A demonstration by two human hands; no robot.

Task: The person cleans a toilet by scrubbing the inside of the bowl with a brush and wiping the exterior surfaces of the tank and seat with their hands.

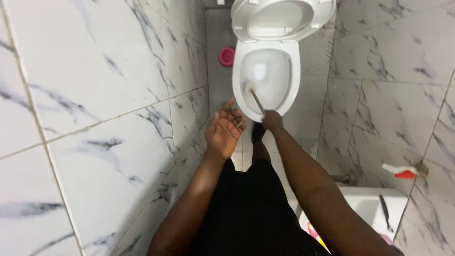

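Your right hand [272, 120] is closed tight around the handle of a toilet brush [256, 98], just in front of the toilet bowl [267, 78]. The thin dark handle slants up from your fist over the bowl's front rim; the pale brush head sits inside the bowl, against its left inner wall. Motion blur hides the bristles.

Your left hand [224, 129] holds nothing: palm up, fingers loosely spread, hovering just left of the bowl's front edge, near the marble-patterned wall tiles [109, 95].

Seat and lid [279, 19] stand raised behind the bowl. A pink round object [226, 57] rests on the floor left of the bowl. A white basin [369, 206] sits well to the bowl's right, nearer you.
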